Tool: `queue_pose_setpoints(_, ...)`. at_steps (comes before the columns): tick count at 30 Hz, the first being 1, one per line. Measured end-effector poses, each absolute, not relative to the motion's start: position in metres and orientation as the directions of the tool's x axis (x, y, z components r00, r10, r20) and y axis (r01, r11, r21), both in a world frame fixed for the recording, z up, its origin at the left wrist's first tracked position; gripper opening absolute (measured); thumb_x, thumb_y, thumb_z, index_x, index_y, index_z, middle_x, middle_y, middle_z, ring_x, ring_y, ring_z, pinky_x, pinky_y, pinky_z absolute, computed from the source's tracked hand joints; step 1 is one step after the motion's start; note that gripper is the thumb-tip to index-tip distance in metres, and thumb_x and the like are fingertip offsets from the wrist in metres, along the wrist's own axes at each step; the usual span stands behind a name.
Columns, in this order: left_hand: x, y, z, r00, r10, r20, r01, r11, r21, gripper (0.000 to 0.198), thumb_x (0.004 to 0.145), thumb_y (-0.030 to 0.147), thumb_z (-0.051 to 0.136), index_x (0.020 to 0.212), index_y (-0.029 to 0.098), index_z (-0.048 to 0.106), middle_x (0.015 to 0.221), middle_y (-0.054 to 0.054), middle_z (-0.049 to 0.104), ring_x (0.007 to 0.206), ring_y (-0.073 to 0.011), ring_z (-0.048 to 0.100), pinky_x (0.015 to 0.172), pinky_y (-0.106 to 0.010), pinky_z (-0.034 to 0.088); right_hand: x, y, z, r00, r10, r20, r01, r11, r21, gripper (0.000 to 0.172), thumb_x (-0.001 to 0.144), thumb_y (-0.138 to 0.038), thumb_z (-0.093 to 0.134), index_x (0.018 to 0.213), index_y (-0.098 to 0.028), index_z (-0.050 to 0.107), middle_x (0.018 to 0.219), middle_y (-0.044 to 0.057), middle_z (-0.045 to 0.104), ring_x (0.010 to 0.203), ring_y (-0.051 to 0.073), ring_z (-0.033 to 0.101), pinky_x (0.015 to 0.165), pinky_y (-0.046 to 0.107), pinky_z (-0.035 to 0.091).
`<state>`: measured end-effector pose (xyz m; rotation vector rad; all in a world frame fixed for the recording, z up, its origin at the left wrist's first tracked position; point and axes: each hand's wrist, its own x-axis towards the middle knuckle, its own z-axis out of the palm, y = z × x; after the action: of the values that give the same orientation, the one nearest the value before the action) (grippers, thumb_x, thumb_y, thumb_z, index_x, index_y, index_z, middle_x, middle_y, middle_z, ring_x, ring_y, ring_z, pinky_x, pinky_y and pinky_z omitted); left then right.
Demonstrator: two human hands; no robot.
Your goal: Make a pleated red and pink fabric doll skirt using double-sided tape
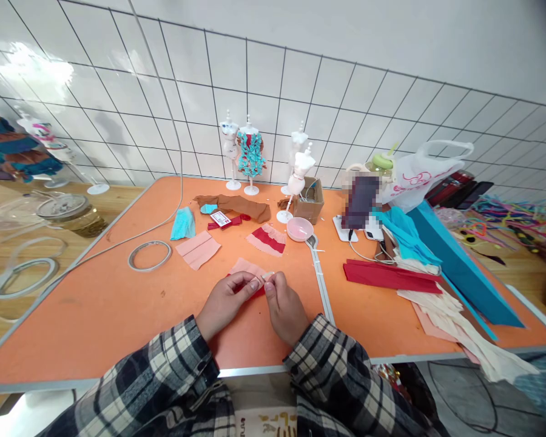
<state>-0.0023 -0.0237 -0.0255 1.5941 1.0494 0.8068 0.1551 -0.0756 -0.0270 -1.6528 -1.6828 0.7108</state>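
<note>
In the head view, the only one, both hands are close together over the near part of the orange table (95,328), with a small gap between the two palms. The work piece, a pink and red crinkled piece (244,266), lies under and between the fingertips; its pink part shows just beyond the left hand, its red part below the fingers.

For doing this well, I would advise a light pinch, because such thin material can probably tear or stretch. The left hand should steady the edge, while the right makes only small movements near to it; pulling low and slowly seems safer than lifting.

The left hand (226,301) has thumb and forefinger brought together on the edge of this piece, the other fingers curled. The right hand (286,306) pinches a small pale strip (268,275) between thumb and forefinger; what it is made of, I cannot tell. Beyond the hands lies a red-banded piece (267,240), and farther to the left of the left hand, a tape roll (149,269).
</note>
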Motion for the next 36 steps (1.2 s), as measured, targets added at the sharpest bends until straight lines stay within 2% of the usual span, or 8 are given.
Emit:
queue_pose_setpoints(4,-0.010,-0.029,-0.021,0.576,0.799,0.172,0.377,-0.446,0.812,0.027,0.092,0.039,0.054,0.096,0.022,0.074,0.097,-0.007,0.075,0.093,-0.0218,0.067,0.088,-0.035,0.050,0.206,-0.069,-0.028,0.115,0.988,0.103,0.732,-0.014,-0.681,0.030,0.101,-0.043,0.029,0.101,-0.022,0.049,0.090,0.005,0.067,0.077,0.021,0.063,0.060,0.027,0.035)
queue_pose_setpoints(9,-0.024,-0.041,-0.019,0.788,0.573,0.225,0.428,-0.772,0.470,0.035,0.094,0.034,0.052,0.128,0.031,0.063,0.118,-0.005,0.072,0.110,-0.0240,0.063,0.107,-0.046,0.038,0.296,-0.057,-0.033,0.142,0.986,0.085,0.924,-0.101,-0.368,0.022,0.100,-0.036,0.042,0.098,-0.020,0.058,0.092,0.007,0.068,0.084,0.021,0.062,0.065,0.028,0.036)
queue_pose_setpoints(12,-0.034,-0.037,-0.019,0.709,0.656,0.260,0.549,-0.744,0.381,0.041,0.098,0.035,0.043,0.135,0.025,0.057,0.120,-0.008,0.070,0.110,-0.0251,0.063,0.101,-0.043,0.044,0.321,-0.049,-0.036,0.045,0.992,0.115,0.966,-0.014,-0.259,0.022,0.099,-0.034,0.045,0.099,-0.018,0.060,0.097,0.009,0.068,0.092,0.022,0.061,0.075,0.031,0.040)
queue_pose_setpoints(17,-0.061,-0.017,-0.019,0.422,0.869,0.259,0.818,-0.488,0.304,0.050,0.096,0.047,0.043,0.131,0.015,0.058,0.112,-0.013,0.070,0.104,-0.0308,0.063,0.090,-0.045,0.049,0.317,-0.039,-0.042,-0.072,0.983,0.169,0.981,0.101,-0.168,0.023,0.097,-0.037,0.053,0.103,-0.017,0.063,0.101,0.009,0.068,0.095,0.024,0.059,0.081,0.033,0.041)
queue_pose_setpoints(22,-0.076,-0.019,-0.022,0.403,0.891,0.208,0.826,-0.452,0.338,0.047,0.095,0.050,0.043,0.125,0.018,0.061,0.109,-0.011,0.070,0.103,-0.0287,0.064,0.091,-0.043,0.049,0.313,-0.038,-0.045,-0.091,0.981,0.173,0.975,0.123,-0.186,0.021,0.095,-0.034,0.056,0.103,-0.017,0.065,0.102,0.009,0.068,0.095,0.024,0.059,0.082,0.034,0.044)
queue_pose_setpoints(28,-0.073,-0.027,-0.023,0.423,0.881,0.214,0.788,-0.474,0.393,0.045,0.094,0.051,0.045,0.121,0.020,0.064,0.107,-0.010,0.072,0.099,-0.0271,0.065,0.088,-0.040,0.050,0.310,-0.040,-0.039,-0.314,0.909,0.273,0.914,0.368,-0.174,0.041,0.093,-0.020,0.055,0.134,-0.027,0.057,0.134,0.009,0.060,0.125,0.025,0.051,0.102,0.044,0.042)
queue_pose_setpoints(31,-0.073,-0.027,-0.022,0.423,0.874,0.240,0.770,-0.486,0.413,0.045,0.093,0.052,0.046,0.120,0.021,0.065,0.107,-0.009,0.072,0.100,-0.0270,0.065,0.089,-0.039,0.051,0.305,-0.036,-0.044,-0.374,0.891,0.256,0.860,0.436,-0.264,0.030,0.093,-0.017,0.053,0.116,-0.026,0.070,0.120,0.008,0.069,0.119,0.023,0.058,0.102,0.045,0.044)
queue_pose_setpoints(36,-0.074,-0.029,-0.024,0.426,0.879,0.213,0.763,-0.476,0.438,0.044,0.094,0.051,0.045,0.119,0.022,0.066,0.104,-0.009,0.072,0.097,-0.0262,0.066,0.087,-0.039,0.052,0.302,-0.026,-0.060,0.057,0.989,0.138,0.580,0.080,-0.811,0.016,0.084,-0.029,0.064,0.089,-0.023,0.077,0.098,0.007,0.077,0.098,0.023,0.070,0.097,0.044,0.051)
